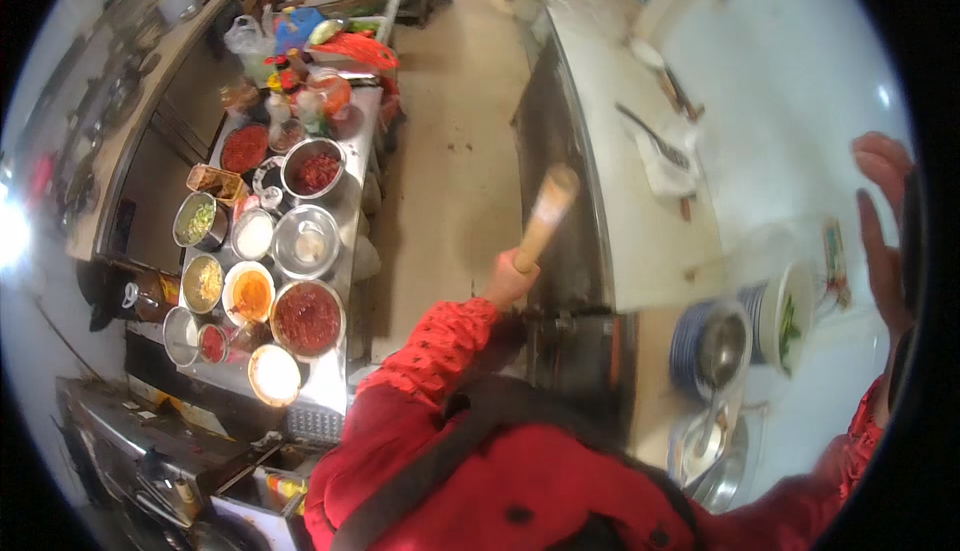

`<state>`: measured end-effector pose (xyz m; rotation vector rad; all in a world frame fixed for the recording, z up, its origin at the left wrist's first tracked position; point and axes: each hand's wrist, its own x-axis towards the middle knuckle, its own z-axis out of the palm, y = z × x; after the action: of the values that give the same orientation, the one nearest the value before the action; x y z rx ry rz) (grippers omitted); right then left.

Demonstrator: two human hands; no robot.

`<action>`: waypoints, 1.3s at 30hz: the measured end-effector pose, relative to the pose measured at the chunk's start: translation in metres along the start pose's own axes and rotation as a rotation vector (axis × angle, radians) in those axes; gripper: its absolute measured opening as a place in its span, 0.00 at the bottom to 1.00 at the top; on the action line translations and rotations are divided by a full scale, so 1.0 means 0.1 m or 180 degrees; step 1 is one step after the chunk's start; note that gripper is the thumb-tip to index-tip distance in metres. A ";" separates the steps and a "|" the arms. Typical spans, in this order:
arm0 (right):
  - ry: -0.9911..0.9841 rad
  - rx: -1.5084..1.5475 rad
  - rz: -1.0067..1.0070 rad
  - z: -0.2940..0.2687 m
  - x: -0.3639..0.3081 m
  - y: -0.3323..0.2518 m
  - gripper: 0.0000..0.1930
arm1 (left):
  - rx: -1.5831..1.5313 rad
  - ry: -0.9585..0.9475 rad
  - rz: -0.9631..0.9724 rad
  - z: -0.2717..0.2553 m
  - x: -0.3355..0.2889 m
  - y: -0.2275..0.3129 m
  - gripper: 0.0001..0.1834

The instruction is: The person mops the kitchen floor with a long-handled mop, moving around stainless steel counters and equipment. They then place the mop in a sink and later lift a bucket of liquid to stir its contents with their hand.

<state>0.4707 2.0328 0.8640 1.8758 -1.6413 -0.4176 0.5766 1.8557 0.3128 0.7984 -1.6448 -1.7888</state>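
My left hand (510,281) is closed around the lower end of a long tan cylinder (548,213) with a pale band round it. It slants up and away over the aisle, beside the right-hand counter; I cannot tell whether it is wood or a bundle. Raised at the far right rim, my right hand (884,166) has its fingers and thumb apart, with nothing visible between them. Part of that hand is cut off by the picture's dark edge. Below and left of it stand stacked blue-rimmed plates (690,346), a metal ladle (722,349) and a white bowl with greens (790,321).
On the left, a metal table (362,166) carries bowls of chopped ingredients, a bowl of red sauce (307,319), bottles and bags. A slotted spatula (655,138) lies on the right counter (630,201). The tiled aisle (430,151) runs between them. A stove (150,451) stands lower left.
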 end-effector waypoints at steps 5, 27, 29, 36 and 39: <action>-0.0027 0.0646 0.0032 0.17 1.28 -0.50 0.18 | -0.0062 0.0083 0.0331 -1.08 0.56 1.13 0.04; 0.0098 0.2897 -0.1621 3.66 3.37 -1.18 0.09 | 0.1115 0.0662 0.0041 -1.15 1.80 -0.79 0.12; 0.0060 0.2602 -0.2231 4.04 3.77 -0.95 0.07 | 0.1049 0.1012 -0.0075 -1.13 2.06 -1.09 0.12; -0.1004 0.1325 -0.3709 4.93 4.98 -0.48 0.21 | 0.1277 0.1847 -0.1141 -0.93 3.13 -1.63 0.12; -0.1429 0.1120 -0.4069 5.08 5.04 -0.41 0.20 | 0.1354 0.2012 -0.1090 -0.80 3.30 -1.73 0.11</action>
<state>0.2919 1.4275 0.5250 3.1043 -0.4894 -1.1596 0.4178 1.5677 0.1196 1.7188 -1.5108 -1.1835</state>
